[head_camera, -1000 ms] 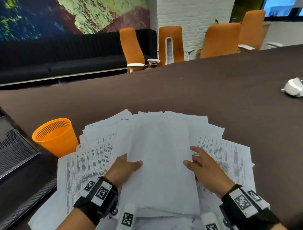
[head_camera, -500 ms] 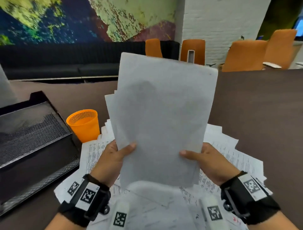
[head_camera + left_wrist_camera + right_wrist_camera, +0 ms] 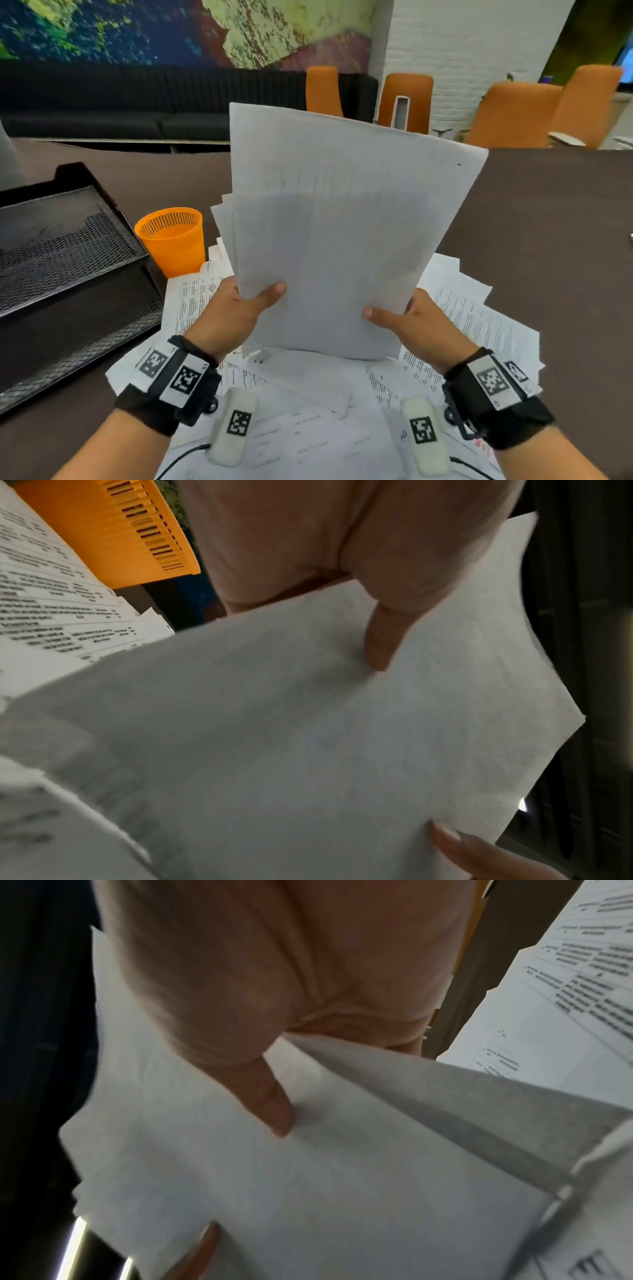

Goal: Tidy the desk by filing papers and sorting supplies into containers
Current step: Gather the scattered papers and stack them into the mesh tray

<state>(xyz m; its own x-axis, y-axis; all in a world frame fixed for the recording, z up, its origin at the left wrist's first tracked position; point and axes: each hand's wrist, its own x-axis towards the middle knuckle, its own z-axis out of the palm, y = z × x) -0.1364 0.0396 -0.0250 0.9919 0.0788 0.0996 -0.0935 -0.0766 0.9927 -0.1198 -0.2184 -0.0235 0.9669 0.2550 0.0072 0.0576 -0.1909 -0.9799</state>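
Head view: a sheaf of white papers (image 3: 339, 240) stands nearly upright above the worktop (image 3: 555, 222), blank backs toward the camera, faint print showing through near the top. The sheets are not squared: several edges fan out at the left side, and the top edge slants down to the right. The left hand (image 3: 236, 311) pinches the lower left edge, thumb on the near face; the right hand (image 3: 411, 322) pinches the lower right edge the same way. The fingers behind the sheets are hidden here. Under the sheaf, loose printed sheets (image 3: 472, 329) lie spread and overlapping on the worktop, reaching its near edge. An orange mesh cup (image 3: 173, 241) stands just left of the sheaf, touching the loose sheets at its base. A black mesh tray (image 3: 65, 246) sits left of the cup, close beside it. To the right and beyond the sheaf, the dark worktop lies bare as far as its far edge, where orange chairs (image 3: 517, 113) stand.

Left wrist view: the left hand's thumb (image 3: 380, 642) presses on the near face of the papers (image 3: 308, 737), with the palm above; the picture is blurred. A fingertip of the other hand (image 3: 455, 842) shows at the bottom edge. Printed sheets (image 3: 58, 601) and the orange cup (image 3: 103, 531) lie at upper left.

Right wrist view: the right thumb (image 3: 270, 1104) clamps the papers (image 3: 308, 1191) against the palm, the sheets parting slightly at that edge. Printed sheets (image 3: 565, 1001) lie at right.
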